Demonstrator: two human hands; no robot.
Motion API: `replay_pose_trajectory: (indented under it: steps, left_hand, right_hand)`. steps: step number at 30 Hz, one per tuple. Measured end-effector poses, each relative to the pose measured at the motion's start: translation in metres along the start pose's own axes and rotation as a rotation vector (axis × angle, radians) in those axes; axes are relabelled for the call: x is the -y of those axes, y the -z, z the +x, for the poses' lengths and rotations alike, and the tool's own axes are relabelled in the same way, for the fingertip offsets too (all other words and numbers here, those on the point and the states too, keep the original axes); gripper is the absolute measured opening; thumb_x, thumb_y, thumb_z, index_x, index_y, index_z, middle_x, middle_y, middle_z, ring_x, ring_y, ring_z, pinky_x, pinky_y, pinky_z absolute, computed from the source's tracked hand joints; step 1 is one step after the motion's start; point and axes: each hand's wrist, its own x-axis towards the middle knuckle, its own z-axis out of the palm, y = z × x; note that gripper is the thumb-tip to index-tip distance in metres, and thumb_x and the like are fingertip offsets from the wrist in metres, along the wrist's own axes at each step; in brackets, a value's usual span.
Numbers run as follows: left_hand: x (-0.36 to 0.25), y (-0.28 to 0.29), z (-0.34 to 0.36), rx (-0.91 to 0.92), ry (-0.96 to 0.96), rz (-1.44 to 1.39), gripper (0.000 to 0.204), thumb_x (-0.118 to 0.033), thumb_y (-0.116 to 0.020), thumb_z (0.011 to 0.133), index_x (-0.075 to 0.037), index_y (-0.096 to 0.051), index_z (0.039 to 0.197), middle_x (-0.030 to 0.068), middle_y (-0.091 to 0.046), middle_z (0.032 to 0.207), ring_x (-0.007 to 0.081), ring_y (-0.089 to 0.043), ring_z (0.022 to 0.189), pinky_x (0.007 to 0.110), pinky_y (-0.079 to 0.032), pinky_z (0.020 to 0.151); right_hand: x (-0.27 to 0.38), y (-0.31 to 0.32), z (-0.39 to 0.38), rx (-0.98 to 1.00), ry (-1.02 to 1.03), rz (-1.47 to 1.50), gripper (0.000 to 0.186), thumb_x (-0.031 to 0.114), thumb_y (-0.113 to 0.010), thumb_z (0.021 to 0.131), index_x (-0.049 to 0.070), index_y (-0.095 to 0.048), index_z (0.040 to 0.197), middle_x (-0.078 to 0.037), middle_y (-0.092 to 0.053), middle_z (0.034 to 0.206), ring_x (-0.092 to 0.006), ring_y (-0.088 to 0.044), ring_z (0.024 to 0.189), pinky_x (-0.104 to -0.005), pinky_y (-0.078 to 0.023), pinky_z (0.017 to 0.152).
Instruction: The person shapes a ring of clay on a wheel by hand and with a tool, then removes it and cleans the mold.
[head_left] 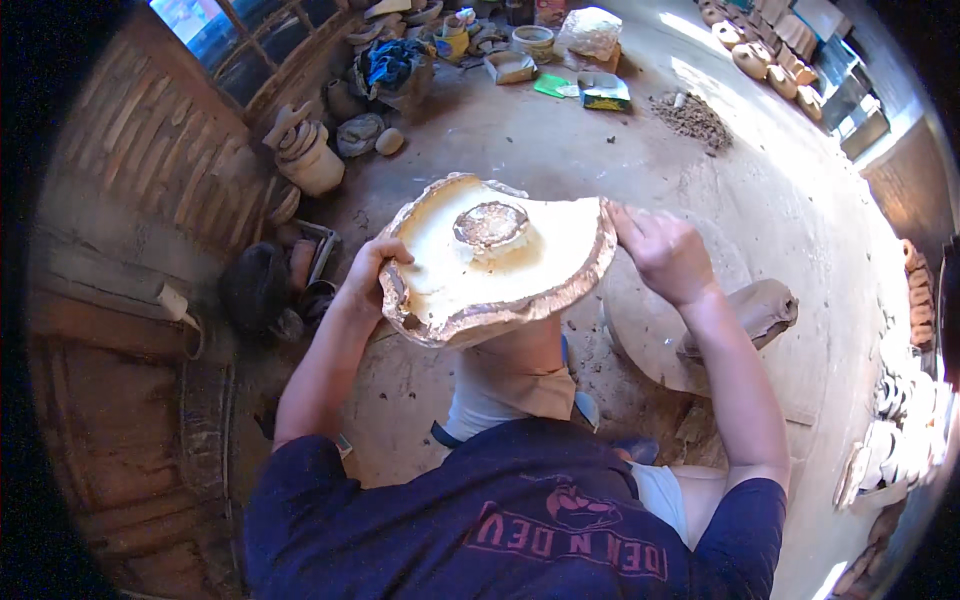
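Note:
A broad cream plaster mould [560,240] with a wavy, chipped brown rim is held up in front of me, above my knee. From its middle rises a round knob with a rough brown top. My left hand [372,275] grips the left edge, fingers curled over the rim onto the pale face. At the far right corner my right hand [665,250] is closed, its fingertips pinching the rim. The mould's underside is hidden. Beyond my right forearm, a brown lump of clay [760,315] lies on a round grey disc [650,345] near the floor.
A lidded clay pot [312,165] stands at the left wall. A blue plastic bag [392,62], a bucket [534,42] and small boxes [604,90] sit at the back. Clay crumbs [695,122] are heaped on the floor; clay pieces [752,60] line the right side.

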Motion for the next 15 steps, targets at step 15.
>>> replay_pose_trajectory:
  steps: [15]
  left_hand:
    - [0.069,0.085,0.204,-0.565,-0.476,-0.187,0.06,0.004,-0.06,0.073,-0.005,-0.045,0.13,0.0144,-0.06,0.108,0.029,-0.067,0.081,0.042,-0.059,0.06]
  right_hand:
    - [0.09,0.089,-0.143,0.198,-0.542,0.203,0.037,0.017,-0.081,0.086,0.0,-0.071,0.118,-0.014,-0.074,0.096,-0.0315,-0.072,0.082,-0.0417,-0.058,0.072]
